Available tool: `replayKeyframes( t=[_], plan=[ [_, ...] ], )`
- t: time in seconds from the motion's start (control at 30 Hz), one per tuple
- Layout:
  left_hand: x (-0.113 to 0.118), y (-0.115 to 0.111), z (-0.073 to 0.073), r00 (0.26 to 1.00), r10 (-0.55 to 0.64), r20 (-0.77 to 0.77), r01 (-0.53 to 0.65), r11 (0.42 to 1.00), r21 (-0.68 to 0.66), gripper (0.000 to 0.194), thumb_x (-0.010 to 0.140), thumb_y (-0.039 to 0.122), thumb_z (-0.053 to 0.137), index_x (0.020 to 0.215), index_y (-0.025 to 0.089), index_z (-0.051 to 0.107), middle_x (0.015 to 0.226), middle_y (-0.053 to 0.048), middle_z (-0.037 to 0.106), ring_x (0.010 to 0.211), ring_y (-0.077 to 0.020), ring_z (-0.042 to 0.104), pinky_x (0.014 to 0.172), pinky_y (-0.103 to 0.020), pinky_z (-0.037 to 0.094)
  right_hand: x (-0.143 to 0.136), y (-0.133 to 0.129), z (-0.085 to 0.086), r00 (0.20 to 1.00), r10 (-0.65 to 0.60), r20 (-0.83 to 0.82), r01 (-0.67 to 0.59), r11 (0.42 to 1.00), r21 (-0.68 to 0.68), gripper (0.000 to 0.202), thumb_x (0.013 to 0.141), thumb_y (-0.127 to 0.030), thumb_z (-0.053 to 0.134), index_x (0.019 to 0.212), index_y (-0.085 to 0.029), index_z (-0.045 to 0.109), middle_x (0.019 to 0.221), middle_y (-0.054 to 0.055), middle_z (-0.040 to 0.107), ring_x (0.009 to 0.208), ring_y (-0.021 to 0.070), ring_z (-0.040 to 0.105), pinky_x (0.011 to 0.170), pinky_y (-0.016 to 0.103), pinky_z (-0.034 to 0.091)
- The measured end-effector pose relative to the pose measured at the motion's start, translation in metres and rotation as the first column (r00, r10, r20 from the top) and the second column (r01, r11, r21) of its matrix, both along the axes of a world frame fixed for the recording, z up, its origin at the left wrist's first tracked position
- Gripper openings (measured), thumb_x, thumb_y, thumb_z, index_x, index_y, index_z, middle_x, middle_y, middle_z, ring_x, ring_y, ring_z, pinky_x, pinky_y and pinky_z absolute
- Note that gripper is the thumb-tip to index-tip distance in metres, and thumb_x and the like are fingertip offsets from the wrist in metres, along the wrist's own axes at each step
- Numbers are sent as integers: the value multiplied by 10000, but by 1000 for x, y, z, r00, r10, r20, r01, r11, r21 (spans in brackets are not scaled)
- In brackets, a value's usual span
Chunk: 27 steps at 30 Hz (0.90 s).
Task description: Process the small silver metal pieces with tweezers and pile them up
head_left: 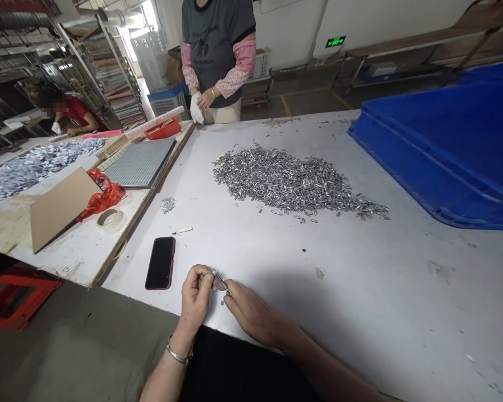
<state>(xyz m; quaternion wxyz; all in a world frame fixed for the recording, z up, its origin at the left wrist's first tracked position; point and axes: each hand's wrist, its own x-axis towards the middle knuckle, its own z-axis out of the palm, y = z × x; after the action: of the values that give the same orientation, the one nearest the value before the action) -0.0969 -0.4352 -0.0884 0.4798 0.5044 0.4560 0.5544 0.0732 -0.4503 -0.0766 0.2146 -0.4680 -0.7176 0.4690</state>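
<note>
Our forearms (318,360) should rest steady behind our fingers (206,283): left hand (195,296) pinches a tiny piece (214,272), right hand (251,314) a slim tool (221,280)

Main table (402,290): left hand (198,293) and right hand (251,312) are meeting near the front edge, a slim tool (221,281) lying between them. Phone (160,262) is lying left of the left hand; a knife-like tool (182,230) is lying just beyond it, a small cluster (168,205) farther back. Main heap (276,178) is occupying the table beyond the hands; large tray (427,167) is resting to its right. Side table (84,257), adjoining left, is bearing a tape roll (116,223), cardboard (61,209) and, behind the roll, a panel stack (140,162). Co-worker (218,56) is standing behind the far edge.
</note>
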Motion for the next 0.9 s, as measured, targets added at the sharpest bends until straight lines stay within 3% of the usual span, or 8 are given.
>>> replayKeyframes(
  t=[0.2,0.4,0.57,0.7,0.9],
  plan=[
    [1,2,-7,995,-69,71,70,997,-12,208,961,367,613,865,195,547,723,12,601,666,-140,614,700,-303,511,2,0,3,998,21,-62,-24,999,-45,122,987,-244,375,984,-208,492,942,51,597,896,218,560,790,352,427],
    [-5,1,-4,992,-110,64,112,993,-26,211,960,366,613,861,197,536,725,15,598,642,-131,594,688,-300,504,1,0,6,987,34,-157,-68,973,-220,107,964,-255,401,962,-204,496,815,6,564,718,172,557,666,307,438],
    [-10,0,-2,992,-124,-5,124,992,9,210,973,343,596,838,191,540,737,12,594,650,-120,577,706,-287,479,1,-1,4,993,15,-117,-22,998,-52,199,1003,-333,373,897,-211,489,850,34,596,780,196,541,707,329,412],
    [-10,0,-3,992,-124,-28,125,992,16,198,983,326,579,843,194,535,734,15,598,646,-117,579,716,-287,476,-1,-5,-2,995,-11,-100,10,1000,-15,237,1012,-349,347,842,-220,452,808,30,592,742,191,534,689,328,394],
    [0,-1,-6,996,-87,11,87,996,-13,213,974,371,588,858,204,525,696,24,597,628,-123,570,681,-286,480,-6,-9,-15,985,-61,-163,67,997,33,221,1006,-331,352,928,-205,516,823,41,624,728,190,548,695,327,398]
  ],
)
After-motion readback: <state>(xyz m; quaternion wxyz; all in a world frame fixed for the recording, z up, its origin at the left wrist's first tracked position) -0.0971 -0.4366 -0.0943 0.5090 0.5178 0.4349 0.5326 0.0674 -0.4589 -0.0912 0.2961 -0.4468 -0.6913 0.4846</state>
